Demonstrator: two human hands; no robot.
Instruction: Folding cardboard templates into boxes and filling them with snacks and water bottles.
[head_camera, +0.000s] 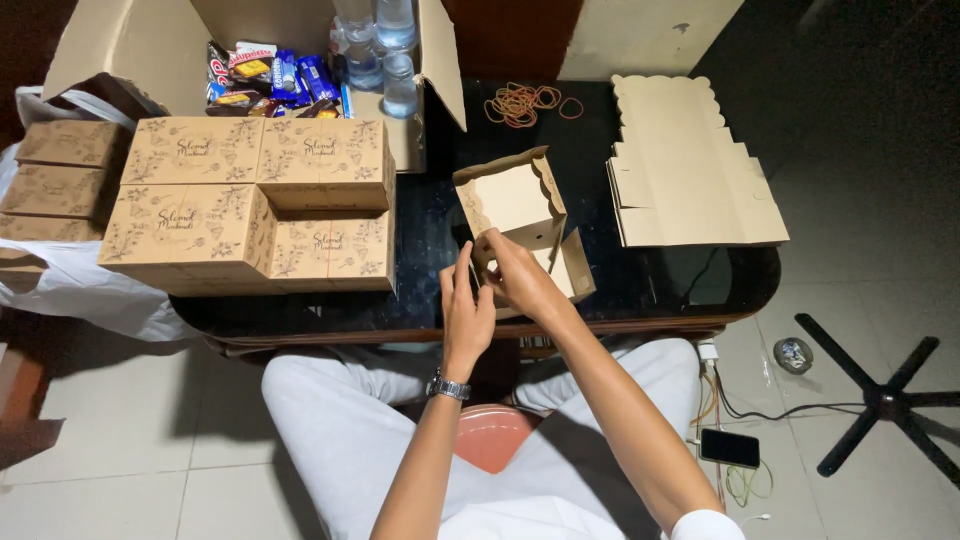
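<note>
A half-folded kraft cardboard box (522, 222) is held above the near edge of the dark glossy bench (660, 280), and it serves as the reference for all positions below. The left hand (466, 312) is placed at the near left corner of the box, with its fingers (462, 268) closed on a flap edge; a metal wristwatch (448, 386) is worn on that wrist. The right hand (520, 275) is set against the near face of the box, with its fingers curled shut around the same lower panel. The scalloped lid of the box is raised and tilted away from the person.

To the left of the box, four finished printed boxes (255, 200) are stacked on the bench, touching one another. Further left of these, more closed boxes (62, 170) are piled over a white plastic bag (90, 290). Behind the box and to its left, an open carton (150, 45) is seen, holding snack packets (265, 78) and water bottles (385, 50). Directly behind the box lies a loose heap of rubber bands (525, 102). To the right of the box, a stack of flat unfolded box blanks (685, 165) rests on the bench. On the floor, near and to the right of the box, a phone (729, 448) is lying on its cable.
</note>
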